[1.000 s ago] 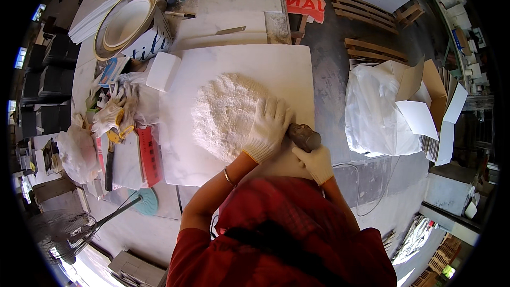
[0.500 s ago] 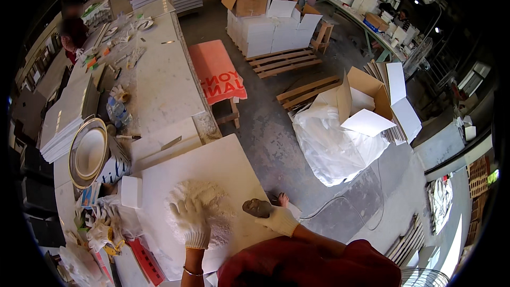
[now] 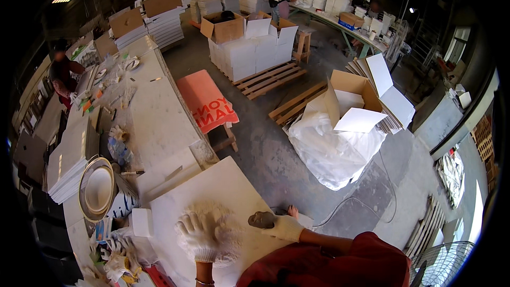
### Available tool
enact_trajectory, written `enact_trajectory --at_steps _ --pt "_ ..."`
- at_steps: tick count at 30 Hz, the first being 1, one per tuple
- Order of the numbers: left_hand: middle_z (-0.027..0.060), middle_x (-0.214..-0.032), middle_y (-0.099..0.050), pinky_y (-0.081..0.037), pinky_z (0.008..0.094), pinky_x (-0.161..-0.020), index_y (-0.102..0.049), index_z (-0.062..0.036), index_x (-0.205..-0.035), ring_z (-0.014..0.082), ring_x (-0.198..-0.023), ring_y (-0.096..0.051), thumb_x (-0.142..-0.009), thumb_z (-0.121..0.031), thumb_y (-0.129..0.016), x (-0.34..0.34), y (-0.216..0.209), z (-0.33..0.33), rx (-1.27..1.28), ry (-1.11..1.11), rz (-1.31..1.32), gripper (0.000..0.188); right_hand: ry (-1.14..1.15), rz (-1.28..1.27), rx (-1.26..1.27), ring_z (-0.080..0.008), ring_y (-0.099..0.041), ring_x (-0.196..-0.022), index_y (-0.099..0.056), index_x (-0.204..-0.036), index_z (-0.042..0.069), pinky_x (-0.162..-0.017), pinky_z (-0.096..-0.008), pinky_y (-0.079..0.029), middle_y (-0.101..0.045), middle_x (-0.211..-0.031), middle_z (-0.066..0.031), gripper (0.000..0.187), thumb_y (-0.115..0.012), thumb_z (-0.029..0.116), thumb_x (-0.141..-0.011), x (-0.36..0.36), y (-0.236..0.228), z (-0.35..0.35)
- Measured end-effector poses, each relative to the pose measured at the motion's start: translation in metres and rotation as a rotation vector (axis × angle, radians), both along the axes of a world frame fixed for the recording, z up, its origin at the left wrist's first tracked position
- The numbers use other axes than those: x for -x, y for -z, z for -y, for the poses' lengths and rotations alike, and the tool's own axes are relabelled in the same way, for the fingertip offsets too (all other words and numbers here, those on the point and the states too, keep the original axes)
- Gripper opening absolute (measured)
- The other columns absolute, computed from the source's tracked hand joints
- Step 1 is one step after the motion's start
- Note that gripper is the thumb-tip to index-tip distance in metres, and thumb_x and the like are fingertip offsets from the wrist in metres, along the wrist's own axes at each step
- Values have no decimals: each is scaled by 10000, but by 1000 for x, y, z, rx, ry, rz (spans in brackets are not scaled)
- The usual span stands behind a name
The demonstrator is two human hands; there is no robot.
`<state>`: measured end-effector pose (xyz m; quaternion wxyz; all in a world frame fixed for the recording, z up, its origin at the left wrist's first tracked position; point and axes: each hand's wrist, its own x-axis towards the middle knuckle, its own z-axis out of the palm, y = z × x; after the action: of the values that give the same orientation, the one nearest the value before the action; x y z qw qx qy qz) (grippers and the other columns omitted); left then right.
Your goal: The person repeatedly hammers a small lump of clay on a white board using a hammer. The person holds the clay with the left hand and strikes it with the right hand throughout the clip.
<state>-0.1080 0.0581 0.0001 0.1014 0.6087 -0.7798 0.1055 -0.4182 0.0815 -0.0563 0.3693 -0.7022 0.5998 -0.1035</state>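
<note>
My left hand (image 3: 197, 237), in a white knitted glove, rests palm down on a mound of white powder (image 3: 229, 240). Its fingers are spread, and nothing shows in its grasp. The powder lies on a pale flat board (image 3: 226, 176) at the near end of the long workbench. To the right, over the board's edge, my right hand (image 3: 287, 228), gloved too, grips a rounded grey-brown lump (image 3: 261, 220). What the lump is made of I cannot tell.
Left of the board stand a bucket (image 3: 125, 194), a white block-shaped container (image 3: 142, 222) and a heap of used gloves (image 3: 118, 266). An orange-covered bench (image 3: 202, 98) and an open carton (image 3: 357, 87) stand beyond. Other people work farther off.
The view has tilted upward, so the bench and board sit lower in the picture. My left hand stays on the powder with fingers spread wider; my right hand still holds the lump.
</note>
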Motion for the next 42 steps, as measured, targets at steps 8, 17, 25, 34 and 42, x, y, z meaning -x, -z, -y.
enact_trajectory --at_steps 8,17,25,34,42 --pt "189 -1288 -564 -313 610 -1145 -588 -64 -1293 402 -1260 -500 -842 -399 -706 -6 29 6 -43 31 -151 574 -40 -101 118 -377 -712 -744 -685 -1107 52 -662 -476 -525 -726 -828 -194 513 -672 530 -920 -1 -40 -3" --pt "205 -1343 -550 -325 585 -1150 -552 -15 -1362 424 -1302 -476 -787 -570 -742 -21 27 -30 91 -178 -156 822 85 130 -152 -232 -634 -545 -689 -984 94 -604 -415 -497 -699 -706 -95 474 -706 560 -896 -28 -75 -1" --pt "223 -1466 -519 -292 568 -1211 -504 21 -1463 439 -1374 -446 -654 -702 -808 -9 53 -66 4 -621 -199 1126 -233 161 -148 -352 -723 -764 -671 -1166 15 -711 -450 -560 -735 -859 -192 505 -721 447 -910 -104 -106 32" --pt "240 -1433 -532 -315 589 -1170 -527 20 -1435 465 -1332 -462 -672 -499 -757 -8 45 -56 62 -565 -293 951 -387 249 64 -447 -686 -857 -693 -1007 -25 -793 -506 -539 -721 -943 -268 413 -714 374 -903 -169 -16 61" --pt "220 -1331 -530 -366 565 -1077 -570 22 -1345 435 -1260 -473 -722 -564 -777 -19 39 -61 129 -584 -348 880 -52 478 -541 -103 -597 -583 -635 -1102 29 -484 -282 -472 -654 -757 -41 302 -795 215 -926 -166 -111 46"
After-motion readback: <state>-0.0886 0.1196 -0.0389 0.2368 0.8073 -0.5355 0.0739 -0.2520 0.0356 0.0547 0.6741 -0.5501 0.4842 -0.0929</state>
